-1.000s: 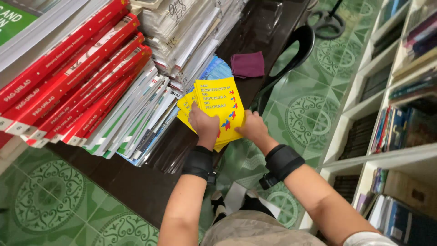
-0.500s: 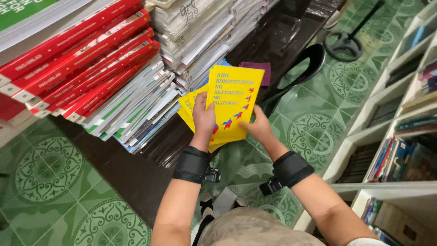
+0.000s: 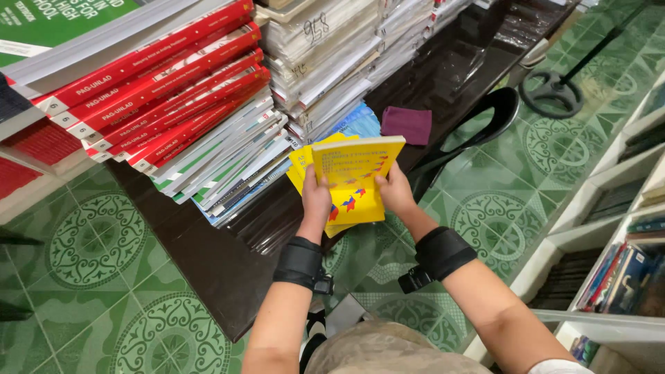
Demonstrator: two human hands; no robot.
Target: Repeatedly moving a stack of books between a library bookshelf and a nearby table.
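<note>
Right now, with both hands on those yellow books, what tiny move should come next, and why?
Probably lift the front thin yellow paperback book clear of the yellow ones behind it. The left hand and right hand already grip its sides, and it stands raised above the rest, over the dark table's edge.

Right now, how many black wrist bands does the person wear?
2. One black wrist band sits on the left forearm below the left hand; the other band sits below the right hand. Both hands hold yellow booklets.
</note>
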